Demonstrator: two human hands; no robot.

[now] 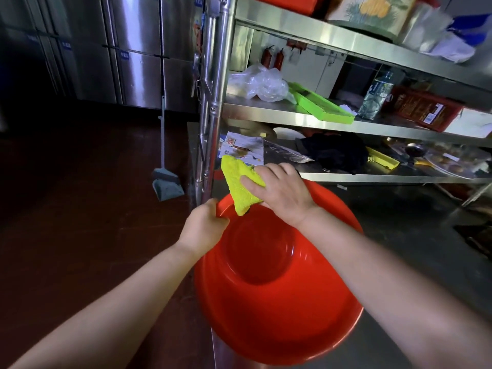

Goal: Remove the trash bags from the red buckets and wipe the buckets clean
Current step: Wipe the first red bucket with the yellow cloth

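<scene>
Red bucket is seen from above, low in the middle of the view, beside the steel shelving and over a dark floor; no bag is seen inside it, and its inner wall is bare and glossy. Its near-left rim is gripped by the left hand, the fingers being curled over the edge. A yellow cloth is held by the right hand at the far rim, with the fingers closed round the cloth's upper part and its lower corner hanging just inside the bucket. Whether the cloth is pressed against the plastic cannot be told.

Steel cabinet doors are seen at the back left. A long-handled dustpan is stood on the floor by the shelf post. On the middle shelf a crumpled clear plastic bag is laid beside a green tray, and a water bottle is stood further right. A dark cloth and printed papers are laid on the shelf below.
</scene>
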